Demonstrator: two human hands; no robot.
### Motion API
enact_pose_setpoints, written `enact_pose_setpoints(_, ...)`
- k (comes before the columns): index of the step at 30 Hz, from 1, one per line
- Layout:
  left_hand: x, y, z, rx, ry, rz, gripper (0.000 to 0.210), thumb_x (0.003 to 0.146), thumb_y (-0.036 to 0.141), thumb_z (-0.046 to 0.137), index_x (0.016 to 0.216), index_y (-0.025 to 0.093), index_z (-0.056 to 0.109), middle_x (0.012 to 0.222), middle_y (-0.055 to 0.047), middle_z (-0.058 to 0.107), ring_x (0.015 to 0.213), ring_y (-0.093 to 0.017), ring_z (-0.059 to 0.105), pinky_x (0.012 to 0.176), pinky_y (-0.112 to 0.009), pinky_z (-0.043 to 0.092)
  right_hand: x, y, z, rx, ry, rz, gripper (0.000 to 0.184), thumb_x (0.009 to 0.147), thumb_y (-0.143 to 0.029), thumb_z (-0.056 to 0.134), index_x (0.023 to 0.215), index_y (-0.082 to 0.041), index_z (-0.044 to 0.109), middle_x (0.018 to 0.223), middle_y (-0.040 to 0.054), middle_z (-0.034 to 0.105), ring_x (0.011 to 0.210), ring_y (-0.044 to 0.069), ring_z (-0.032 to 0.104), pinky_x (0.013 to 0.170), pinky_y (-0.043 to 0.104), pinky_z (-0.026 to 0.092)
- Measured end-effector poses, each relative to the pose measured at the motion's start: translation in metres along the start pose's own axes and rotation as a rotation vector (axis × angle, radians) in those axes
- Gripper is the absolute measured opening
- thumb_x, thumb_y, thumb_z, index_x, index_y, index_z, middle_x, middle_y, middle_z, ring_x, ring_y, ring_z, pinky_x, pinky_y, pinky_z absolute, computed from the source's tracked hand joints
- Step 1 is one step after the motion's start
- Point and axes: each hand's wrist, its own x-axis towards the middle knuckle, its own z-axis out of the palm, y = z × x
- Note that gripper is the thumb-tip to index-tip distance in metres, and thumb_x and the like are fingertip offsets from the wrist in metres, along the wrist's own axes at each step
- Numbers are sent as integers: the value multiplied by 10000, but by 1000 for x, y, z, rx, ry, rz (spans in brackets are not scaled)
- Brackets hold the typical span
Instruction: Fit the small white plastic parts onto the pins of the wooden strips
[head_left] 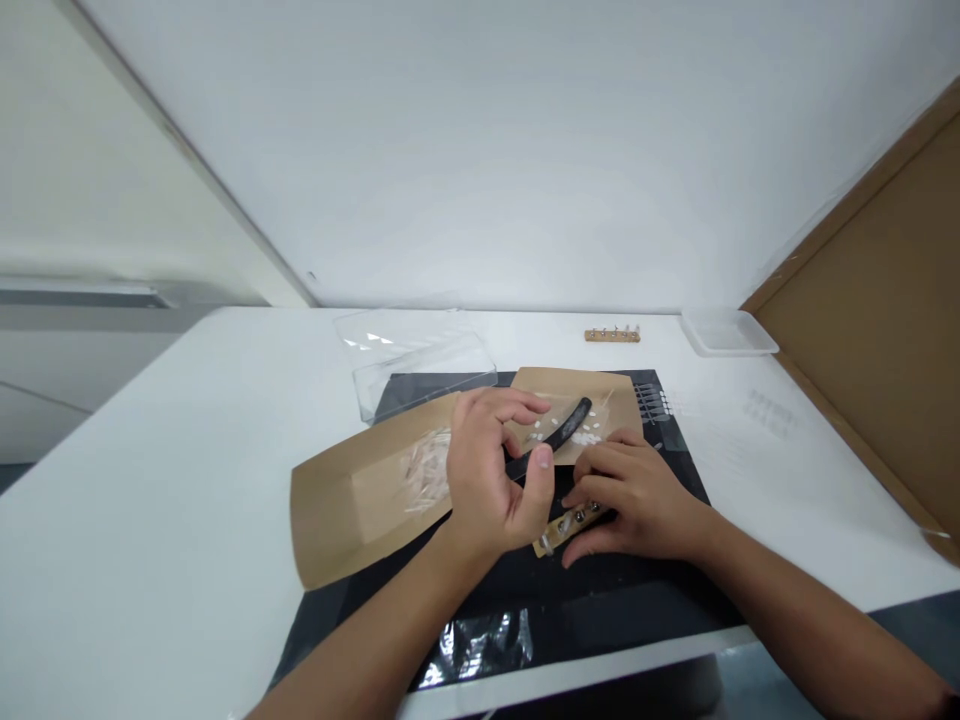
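Observation:
In the head view, my left hand (495,470) curls around one end of a black curved tool (568,425), its thumb and fingers to either side. The tool's kind is not clear, and its near end is hidden by the hand. My right hand (637,490) has its fingers closed over a small wooden strip (553,537) with shiny metal knobs along it. Part of the strip is covered by those fingers. Both hands are above a black mat (600,610).
A cardboard tray (330,510) at left holds clear slivers. Another cardboard tray (570,380) behind the hands holds small white pieces. Farther back are a clear plastic cover (420,360), a second knobbed strip (612,336) and a translucent tray (727,335). A cardboard panel (885,280) stands at right.

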Motion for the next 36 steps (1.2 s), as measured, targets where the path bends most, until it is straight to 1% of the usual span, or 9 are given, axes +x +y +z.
enact_pose_setpoints(6, -1, -2, 1, -40, 14, 8, 193, 908, 223, 578, 1099, 226, 555, 1066, -103, 683, 960, -267, 642, 662, -389, 504, 1, -1, -3, 55, -47, -126, 233, 1008, -447, 714, 940, -225, 710, 926, -10, 731, 820, 142, 651, 792, 321, 398)
enact_pose_setpoints(9, -4, -4, 1, -70, 20, -14, 189, 935, 284, 574, 1114, 229, 548, 1081, -109, 676, 969, -279, 648, 654, -395, 502, 2, -2, -4, 42, -44, -157, 148, 1025, -353, 704, 959, -221, 713, 938, -12, 748, 827, 142, 649, 805, 325, 414)
enact_pose_setpoints(12, -7, -6, 3, -114, 41, -37, 215, 968, 365, 568, 1136, 233, 538, 1100, -117, 661, 977, -286, 650, 624, -380, 487, 3, -3, -5, 51, -44, -172, 145, 1024, -345, 707, 954, -219, 717, 940, -13, 758, 830, 139, 654, 815, 326, 427)
enact_pose_setpoints(17, -10, -7, 6, -176, 84, -43, 288, 995, 443, 562, 1183, 231, 516, 1105, -117, 638, 964, -278, 662, 581, -347, 457, 6, -8, -7, -8, -56, -192, 232, 1041, -303, 679, 834, -198, 680, 908, -21, 757, 794, 130, 638, 797, 326, 427)
enact_pose_setpoints(21, -9, -7, 7, -179, 74, -44, 310, 992, 444, 568, 1207, 230, 500, 1112, -116, 629, 975, -274, 665, 577, -336, 459, 8, -13, -9, -77, -112, -183, 252, 1083, -218, 585, 848, -193, 675, 918, -14, 755, 824, 136, 629, 803, 334, 418)
enact_pose_setpoints(24, -9, -7, 8, -185, 84, -49, 320, 987, 449, 570, 1206, 227, 495, 1102, -110, 626, 974, -269, 663, 565, -324, 449, 8, -16, -11, -107, -152, -187, 231, 1084, -191, 570, 881, -189, 680, 940, -5, 750, 848, 142, 625, 792, 336, 403)
enact_pose_setpoints(26, -9, -7, 9, -186, 91, -48, 322, 985, 449, 570, 1203, 226, 494, 1094, -106, 624, 975, -266, 662, 557, -316, 444, 8, -17, -11, -126, -161, -194, 217, 1075, -188, 588, 876, -184, 676, 933, -1, 741, 847, 148, 617, 784, 339, 391)
enact_pose_setpoints(31, -10, -7, 10, -189, 99, -56, 322, 970, 435, 582, 1198, 225, 493, 1103, -106, 620, 983, -267, 667, 557, -322, 450, 9, -21, -9, -158, -171, -181, 266, 1085, -180, 561, 839, -182, 662, 882, 2, 725, 818, 155, 589, 778, 345, 366)
enact_pose_setpoints(36, -10, -6, 11, -212, 95, -64, 322, 943, 397, 598, 1201, 232, 499, 1118, -101, 613, 981, -276, 665, 554, -329, 446, 8, -21, -6, -148, -143, -159, 260, 1086, -182, 559, 846, -183, 658, 928, -3, 737, 843, 146, 596, 805, 346, 363)
